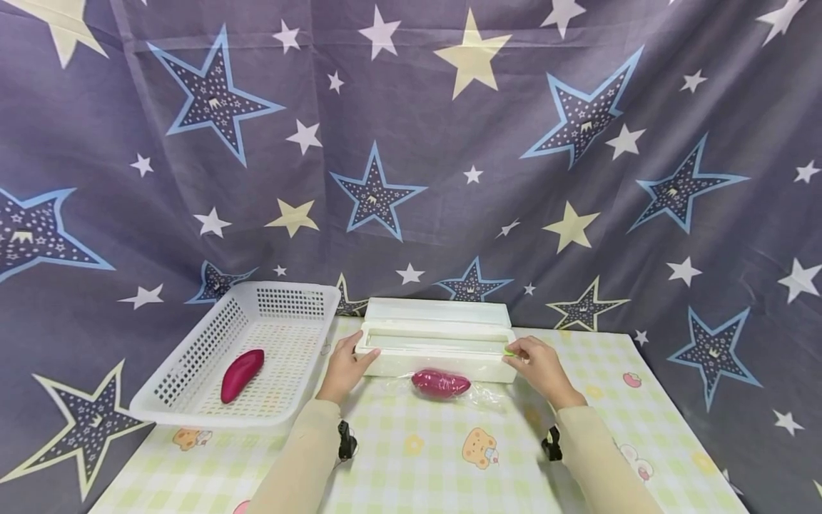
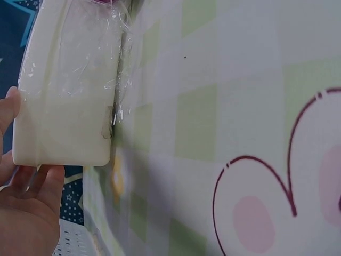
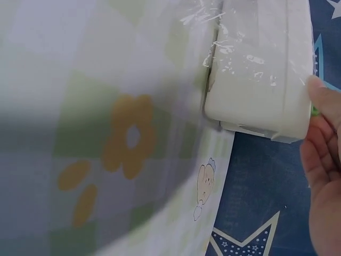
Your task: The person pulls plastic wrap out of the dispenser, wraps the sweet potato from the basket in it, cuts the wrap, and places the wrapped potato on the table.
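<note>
A white cling film dispenser (image 1: 443, 365) lies lengthwise across the table with its lid (image 1: 438, 312) raised at the back. My left hand (image 1: 344, 368) grips its left end, thumb on the front top edge and fingers around the end, as the left wrist view also shows. At the right end, my right hand (image 1: 541, 365) pinches a small green slide cutter (image 1: 509, 352) on the top edge, mostly hidden by thumb and fingers. Clear cling film (image 2: 85, 58) hangs over the front. A purple-red sweet potato (image 1: 440, 384) lies under or in the film, before the dispenser.
To the left stands a white perforated plastic basket (image 1: 300, 385) with another purple-red sweet potato (image 1: 242, 375) inside. A checked green-and-white tablecloth (image 1: 411, 471) covers the table. Directly behind it hangs a star-patterned curtain (image 1: 424, 121).
</note>
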Tool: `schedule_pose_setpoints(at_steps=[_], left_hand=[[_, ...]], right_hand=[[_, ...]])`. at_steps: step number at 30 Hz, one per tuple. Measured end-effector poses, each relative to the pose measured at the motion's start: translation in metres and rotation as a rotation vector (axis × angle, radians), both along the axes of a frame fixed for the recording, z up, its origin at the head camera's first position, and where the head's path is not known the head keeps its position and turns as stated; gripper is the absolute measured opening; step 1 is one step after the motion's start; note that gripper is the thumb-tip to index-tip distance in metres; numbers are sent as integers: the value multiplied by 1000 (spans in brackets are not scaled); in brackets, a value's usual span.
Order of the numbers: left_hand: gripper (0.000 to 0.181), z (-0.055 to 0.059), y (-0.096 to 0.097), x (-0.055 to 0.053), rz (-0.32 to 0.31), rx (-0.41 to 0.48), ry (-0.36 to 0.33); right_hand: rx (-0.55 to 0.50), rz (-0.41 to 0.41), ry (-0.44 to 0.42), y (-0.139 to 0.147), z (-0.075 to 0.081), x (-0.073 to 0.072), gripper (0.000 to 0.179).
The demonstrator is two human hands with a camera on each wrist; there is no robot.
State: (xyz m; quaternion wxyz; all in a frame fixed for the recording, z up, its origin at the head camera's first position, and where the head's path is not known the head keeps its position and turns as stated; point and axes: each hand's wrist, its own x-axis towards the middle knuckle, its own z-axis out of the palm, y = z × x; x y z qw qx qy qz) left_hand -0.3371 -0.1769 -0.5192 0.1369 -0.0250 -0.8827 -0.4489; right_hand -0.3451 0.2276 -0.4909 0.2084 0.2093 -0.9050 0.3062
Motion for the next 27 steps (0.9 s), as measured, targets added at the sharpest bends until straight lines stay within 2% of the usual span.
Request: schedule_pose_setpoints(at_steps=[9,18,27], left_hand=[[70,6,2,4,-4,11,-4],[70,6,3,5,2,-10,-7],[69,8,4,6,-1,-15,-14]], right_hand=[[33,95,52,1,2,-3,18],[68,151,-1,3,6,-5,18],[87,191,-6,3,7,-7,23]])
